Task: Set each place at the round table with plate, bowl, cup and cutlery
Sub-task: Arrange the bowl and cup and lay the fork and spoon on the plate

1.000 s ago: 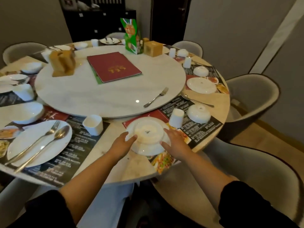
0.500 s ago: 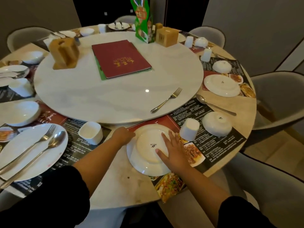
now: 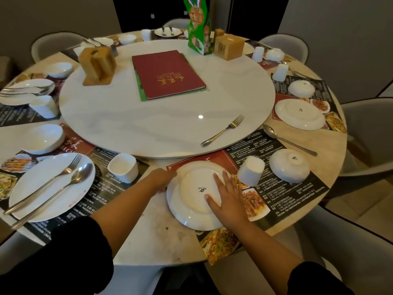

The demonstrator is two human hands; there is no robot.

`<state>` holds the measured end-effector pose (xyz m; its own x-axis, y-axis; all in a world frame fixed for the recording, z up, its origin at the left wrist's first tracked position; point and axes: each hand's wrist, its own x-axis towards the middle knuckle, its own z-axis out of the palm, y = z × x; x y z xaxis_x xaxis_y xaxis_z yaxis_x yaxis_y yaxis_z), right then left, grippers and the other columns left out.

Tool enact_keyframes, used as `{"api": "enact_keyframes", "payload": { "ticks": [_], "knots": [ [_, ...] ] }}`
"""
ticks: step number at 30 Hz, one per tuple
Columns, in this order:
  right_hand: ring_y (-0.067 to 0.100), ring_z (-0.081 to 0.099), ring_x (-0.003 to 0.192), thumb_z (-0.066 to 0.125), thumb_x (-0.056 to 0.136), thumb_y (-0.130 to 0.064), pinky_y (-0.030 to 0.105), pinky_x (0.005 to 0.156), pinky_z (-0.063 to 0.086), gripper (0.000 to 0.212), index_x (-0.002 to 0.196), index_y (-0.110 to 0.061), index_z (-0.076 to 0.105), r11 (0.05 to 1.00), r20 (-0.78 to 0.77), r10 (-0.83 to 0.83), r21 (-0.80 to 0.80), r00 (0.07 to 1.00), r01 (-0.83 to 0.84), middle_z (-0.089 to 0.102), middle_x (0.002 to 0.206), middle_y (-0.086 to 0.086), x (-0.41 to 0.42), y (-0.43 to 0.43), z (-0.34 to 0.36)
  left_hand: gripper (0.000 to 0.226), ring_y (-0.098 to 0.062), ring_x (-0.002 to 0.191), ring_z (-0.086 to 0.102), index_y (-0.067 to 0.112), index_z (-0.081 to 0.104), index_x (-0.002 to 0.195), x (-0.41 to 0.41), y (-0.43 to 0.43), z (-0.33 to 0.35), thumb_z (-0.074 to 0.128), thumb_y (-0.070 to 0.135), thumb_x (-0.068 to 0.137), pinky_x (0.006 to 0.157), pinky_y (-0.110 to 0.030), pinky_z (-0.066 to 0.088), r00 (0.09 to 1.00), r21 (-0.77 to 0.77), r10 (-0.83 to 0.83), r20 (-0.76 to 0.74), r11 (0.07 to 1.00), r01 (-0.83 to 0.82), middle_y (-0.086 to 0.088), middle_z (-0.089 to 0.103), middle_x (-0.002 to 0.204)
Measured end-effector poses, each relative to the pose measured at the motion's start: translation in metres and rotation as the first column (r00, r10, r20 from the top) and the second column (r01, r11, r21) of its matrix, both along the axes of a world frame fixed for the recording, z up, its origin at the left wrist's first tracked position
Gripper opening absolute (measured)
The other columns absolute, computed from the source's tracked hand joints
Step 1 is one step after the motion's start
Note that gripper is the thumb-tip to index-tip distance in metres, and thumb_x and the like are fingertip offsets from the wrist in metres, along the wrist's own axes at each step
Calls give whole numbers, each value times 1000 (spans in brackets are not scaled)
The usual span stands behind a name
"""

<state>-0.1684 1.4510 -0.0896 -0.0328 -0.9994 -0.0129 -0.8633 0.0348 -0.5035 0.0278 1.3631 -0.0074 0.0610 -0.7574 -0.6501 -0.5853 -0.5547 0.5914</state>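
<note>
Upside-down round white ceramic plate [image 3: 191,192] lies partly on the near printed placemat [image 3: 276,188]. My right hand [image 3: 228,194] presses flat on it, fingers spread; my left hand [image 3: 162,179] meets its rim, hold unclear. Flipping it, I risk knocking the inverted white cup [image 3: 251,171] just beside.

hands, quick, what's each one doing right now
left hand: grips the upside-down plate at its left rim
right hand: open, fingers straight, lying flat on the plate's upturned base
</note>
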Motion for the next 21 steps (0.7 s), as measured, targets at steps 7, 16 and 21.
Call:
{"api": "enact_keyframes", "payload": {
  "ticks": [7, 16, 21],
  "knots": [
    [17, -10, 146, 23, 79, -70, 46, 119, 6, 79, 149, -34, 13, 1000, 134, 23, -21, 991, -20, -1, 159, -6, -5, 3, 6, 47, -30, 121, 49, 4, 46, 131, -7, 17, 1, 46, 37, 97, 99, -37, 40, 990, -32, 118, -79, 992, -121, -15, 50, 134],
    [12, 9, 146, 27, 84, -73, 42, 117, 10, 76, 148, -34, 18, 893, 166, 401, -292, 901, -343, 18, 157, -8, -10, 30, 33, 32, -18, 74, 58, 2, 48, 128, -13, 17, 37, 47, 14, 98, 51, -28, 55, 807, 103, 274, -523, 960, -259, -7, 59, 89],
    [10, 39, 132, 32, 94, -58, 34, 105, 40, 56, 145, -33, 28, 828, 166, 404, -485, 899, -282, 41, 143, -4, -14, 25, 46, 37, -19, 75, 60, -1, 45, 130, -24, 19, 56, 46, 18, 99, 43, -25, 55, 775, 80, 296, -558, 949, -305, -10, 59, 90]
  ]
}}
